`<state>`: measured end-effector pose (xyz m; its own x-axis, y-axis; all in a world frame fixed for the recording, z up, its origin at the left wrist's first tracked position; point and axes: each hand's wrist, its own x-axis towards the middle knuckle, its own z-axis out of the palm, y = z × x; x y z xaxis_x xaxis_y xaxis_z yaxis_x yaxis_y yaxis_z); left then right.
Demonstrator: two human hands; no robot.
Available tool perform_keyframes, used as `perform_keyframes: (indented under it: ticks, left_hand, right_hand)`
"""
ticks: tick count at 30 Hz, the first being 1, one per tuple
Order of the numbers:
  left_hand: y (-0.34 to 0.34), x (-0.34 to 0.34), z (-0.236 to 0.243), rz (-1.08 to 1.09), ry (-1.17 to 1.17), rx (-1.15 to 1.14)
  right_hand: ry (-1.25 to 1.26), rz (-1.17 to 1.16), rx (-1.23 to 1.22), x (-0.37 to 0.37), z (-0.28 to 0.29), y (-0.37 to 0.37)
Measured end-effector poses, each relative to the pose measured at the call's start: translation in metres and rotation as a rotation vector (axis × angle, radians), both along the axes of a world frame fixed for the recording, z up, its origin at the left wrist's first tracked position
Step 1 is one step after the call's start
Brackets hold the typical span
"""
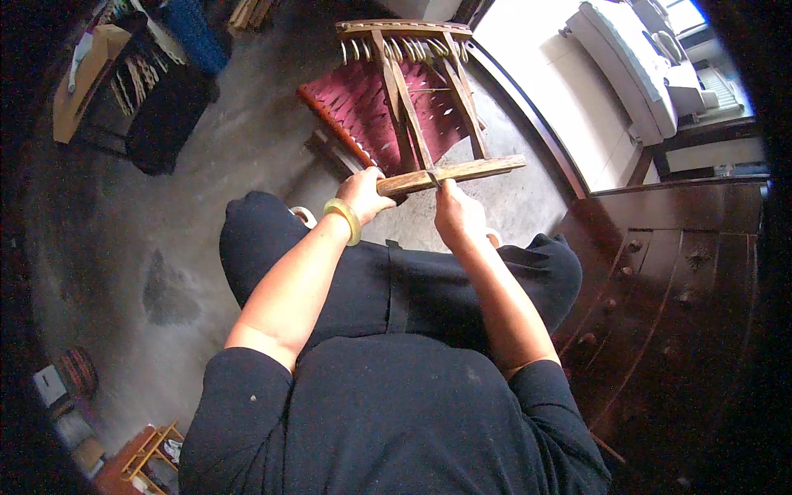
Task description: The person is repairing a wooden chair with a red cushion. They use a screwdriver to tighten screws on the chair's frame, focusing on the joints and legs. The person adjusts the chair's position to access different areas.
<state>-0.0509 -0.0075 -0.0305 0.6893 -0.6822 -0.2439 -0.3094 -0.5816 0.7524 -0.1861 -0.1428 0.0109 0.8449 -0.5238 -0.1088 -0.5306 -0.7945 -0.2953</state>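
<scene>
From afar I log the wooden bar (483, 169) crosswise at the near end of the slatted frame (406, 111). Left hand (363, 195) clasps its left end, presumably to steady it; right hand (459, 216) pinches a dark slim item (434, 179) near mid-bar, possibly blade or cord, too small to tell.

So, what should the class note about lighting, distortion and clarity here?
Head view: glare whitens the tiled floor at upper right; head view: the dark wood panelling looks bowed towards the black image edge; head view: the wooden bar is well lit, the dark tool at the right hand too small to identify.
</scene>
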Motion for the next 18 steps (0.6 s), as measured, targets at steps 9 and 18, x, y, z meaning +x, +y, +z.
perform_keyframes:
  ticks: [9,18]
  left_hand:
    - [0.009,0.006,-0.005,0.021,0.001,-0.112]
    - [0.008,0.006,-0.023,0.101,0.260,-0.144]
  right_hand:
    - [0.148,0.041,-0.134,0.016,-0.001,0.004]
    - [0.095,0.025,-0.249,0.023,-0.003,0.015]
